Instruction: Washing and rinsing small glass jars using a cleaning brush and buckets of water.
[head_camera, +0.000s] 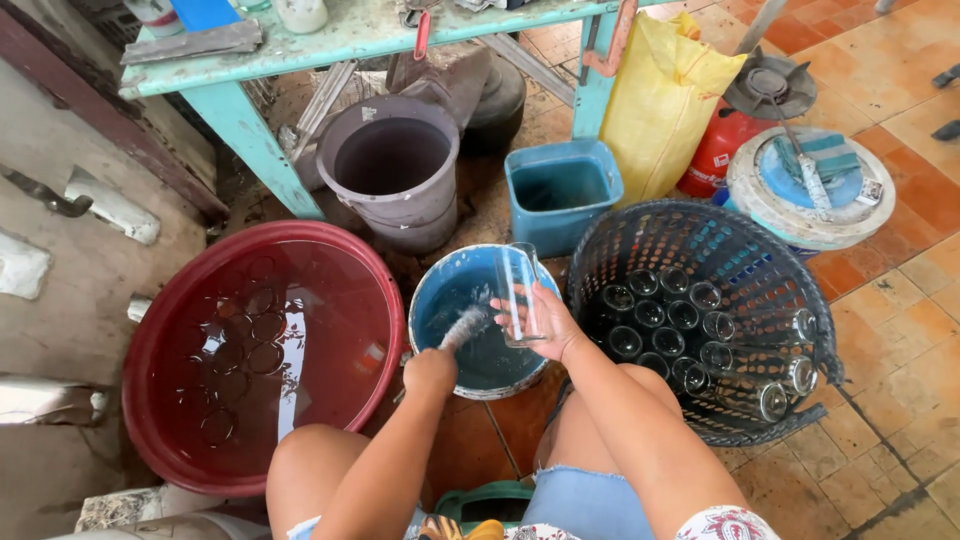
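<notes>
Glass (519, 293) sits upright in the right hand (545, 322), fingers wrapped round its lower half, held just above the blue bucket (432, 290) of water. Left hand (430, 372) is fisted round a bottle brush (461, 327), bristles angled up toward the glass but apart from it, over the bucket. To do this step well, my read: tilt the glass mouth toward the brush, keep the grip low on the wall so the rim stays free, push the bristles right to the base and twist, all over the bucket so drips land there. Wet glass is slippery, so a firm wrap beats a fingertip pinch. Right of the bucket, touching or nearly, a dark mesh basket (640, 235) holds rows of the same glasses, mouths up at the left, a few lying on their sides at the right. Left of the bucket, a big red basin (160, 330) full of water with more glasses sunk in it. Behind: a square blue tub (560, 225), a grey bucket (390, 205) under the green table (330, 40), a yellow sack (660, 95) leaning by the table leg, a red gas cylinder (715, 150) and a round white lid (800, 215) with a brush on it. Floor is orange tile (880, 320), wet by the buckets.
</notes>
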